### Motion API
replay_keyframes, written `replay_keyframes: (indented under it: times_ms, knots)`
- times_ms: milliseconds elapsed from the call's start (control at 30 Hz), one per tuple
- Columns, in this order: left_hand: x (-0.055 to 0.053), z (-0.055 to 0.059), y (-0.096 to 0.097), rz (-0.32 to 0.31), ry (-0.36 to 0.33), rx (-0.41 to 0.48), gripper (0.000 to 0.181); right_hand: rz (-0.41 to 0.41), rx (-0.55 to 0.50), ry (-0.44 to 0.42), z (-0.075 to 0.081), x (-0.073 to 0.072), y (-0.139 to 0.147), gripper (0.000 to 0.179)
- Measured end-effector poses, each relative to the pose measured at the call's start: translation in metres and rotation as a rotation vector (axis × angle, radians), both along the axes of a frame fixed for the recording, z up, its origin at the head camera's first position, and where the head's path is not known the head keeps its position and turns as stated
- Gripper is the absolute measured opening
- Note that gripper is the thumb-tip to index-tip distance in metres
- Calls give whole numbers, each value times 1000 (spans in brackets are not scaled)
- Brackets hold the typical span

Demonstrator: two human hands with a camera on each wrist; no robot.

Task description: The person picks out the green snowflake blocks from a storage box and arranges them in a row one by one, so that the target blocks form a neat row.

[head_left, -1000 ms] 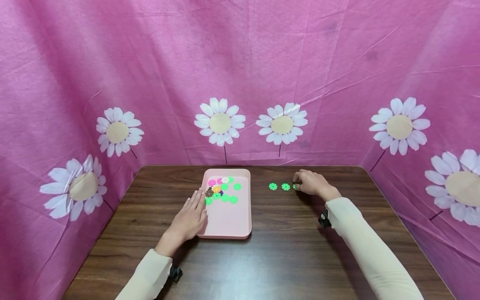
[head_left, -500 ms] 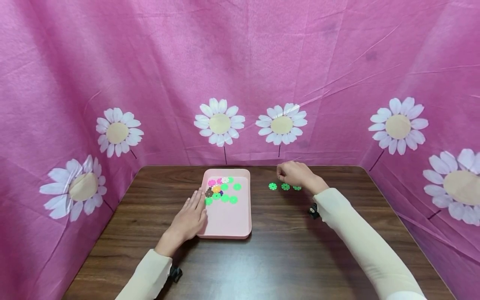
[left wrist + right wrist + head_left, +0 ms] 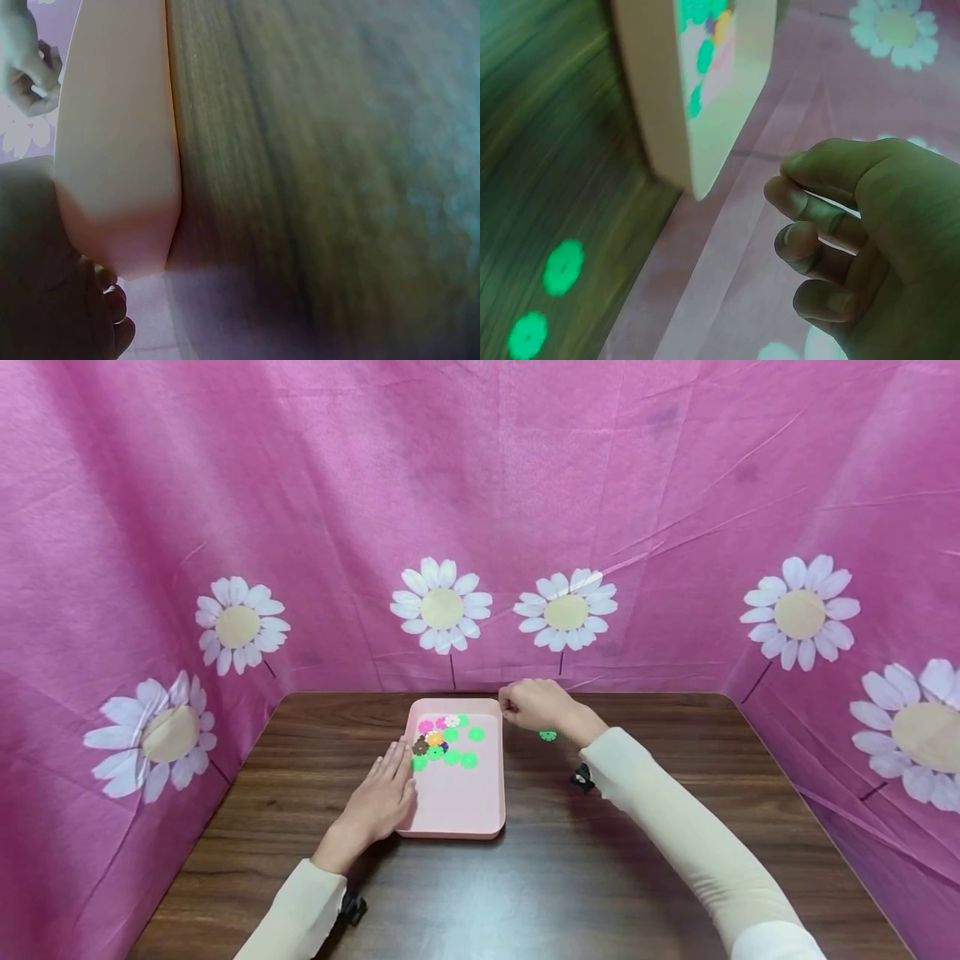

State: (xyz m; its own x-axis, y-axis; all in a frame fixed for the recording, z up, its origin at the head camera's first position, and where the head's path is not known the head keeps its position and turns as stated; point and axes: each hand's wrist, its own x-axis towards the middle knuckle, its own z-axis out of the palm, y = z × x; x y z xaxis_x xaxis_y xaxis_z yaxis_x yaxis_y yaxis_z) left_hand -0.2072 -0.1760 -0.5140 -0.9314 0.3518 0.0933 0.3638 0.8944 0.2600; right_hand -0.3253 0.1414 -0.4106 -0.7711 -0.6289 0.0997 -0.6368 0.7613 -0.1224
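Observation:
Straight fingers of my left hand [image 3: 377, 797] lie along the left rim of a shallow pink tray [image 3: 461, 810]. The left wrist view shows that palm [image 3: 37, 262] against the tray's outer wall [image 3: 120, 142]. My right hand [image 3: 540, 704] hovers by the tray's far right corner. In the right wrist view its fingers [image 3: 817, 214] are loosely bent, thumb near index, nothing between them. Inside the tray lie flower-shaped plastic discs: several green ones [image 3: 468, 760], plus pink [image 3: 426, 727], white [image 3: 452, 721], orange [image 3: 435, 739] and brown [image 3: 421, 746].
Right of the tray, one green disc [image 3: 547, 736] shows on the dark wooden table [image 3: 525, 893], partly below my right wrist. Two green discs [image 3: 563, 267] show on the table in the right wrist view. A pink curtain [image 3: 480, 527] with printed daisies stands behind the table.
My right hand has let go of the third green disc at the row's right end and travelled left to the tray's corner. My left hand has stayed on the rim.

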Motion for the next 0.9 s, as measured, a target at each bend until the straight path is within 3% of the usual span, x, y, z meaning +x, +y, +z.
replay_keyframes:
  times_ms: [300,533,900]
  knots:
    - [5,6,3,3,-19,61,61,66,9,-19,-5,0,-48,15]
    - [1,1,1,9,-5,-9,61,85,22,-39,-11,-6,-77,18]
    - [3,8,4,7,-27,52,61,46,57,-95,-26,-20,-102,29]
